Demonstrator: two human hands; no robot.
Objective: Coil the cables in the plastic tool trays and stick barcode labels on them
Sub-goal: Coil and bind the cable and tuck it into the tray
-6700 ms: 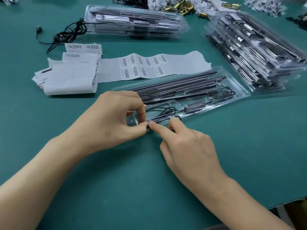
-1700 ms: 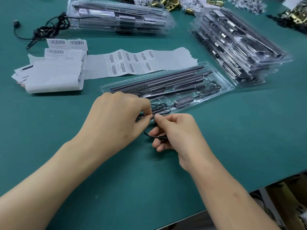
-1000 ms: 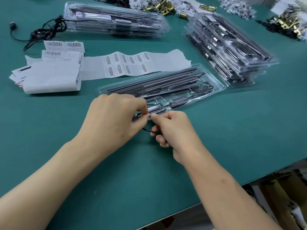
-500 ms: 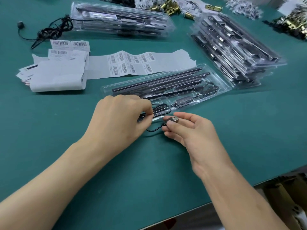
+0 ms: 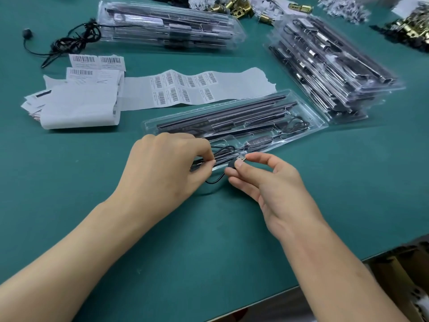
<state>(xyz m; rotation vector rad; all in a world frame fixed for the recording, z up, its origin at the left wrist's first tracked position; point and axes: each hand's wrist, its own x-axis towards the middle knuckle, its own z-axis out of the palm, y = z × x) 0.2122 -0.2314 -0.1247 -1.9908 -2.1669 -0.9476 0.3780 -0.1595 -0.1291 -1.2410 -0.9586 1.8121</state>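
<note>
1. Green matting (image 5: 209,240) covers the workbench. One clear plastic tool tray (image 5: 313,130) lies open on it at a slant, and every place below is told from this tray.
2. Long dark bars fill the tray's far channels. A black inline controller (image 5: 257,142) with a row of small buttons lies in its near channel.
3. A thin black cable (image 5: 224,149) loops in the tray's near-left compartment. It spills over the near edge, and a slack bend rests on the matting.
4. The left hand (image 5: 167,168) is at the tray's near-left corner. Its thumb and forefinger pinch several strands of the cable together, and its other fingers are curled under.
5. The right hand (image 5: 271,184) is just in front of the tray's near edge. Its thumb and forefinger pinch the cable's USB plug (image 5: 240,159), whose metal end points towards the tray. The remaining fingers lie loosely below the plug.
6. A barcode label strip (image 5: 185,89), with two rows of labels on white backing, lies just beyond the tray's far edge.
7. Folded backing paper (image 5: 79,108) sits to the tray's far left, with larger barcode labels on top of it.
8. A right-hand stack of filled trays (image 5: 329,66) stands beside the tray's right end.
9. A far stack of filled trays (image 5: 169,24) lies well beyond the tray.
10. A tangled loose cable (image 5: 72,40) lies far off to the tray's left, next to that far stack.
11. Brass hardware (image 5: 232,6) sits beyond everything else.
</note>
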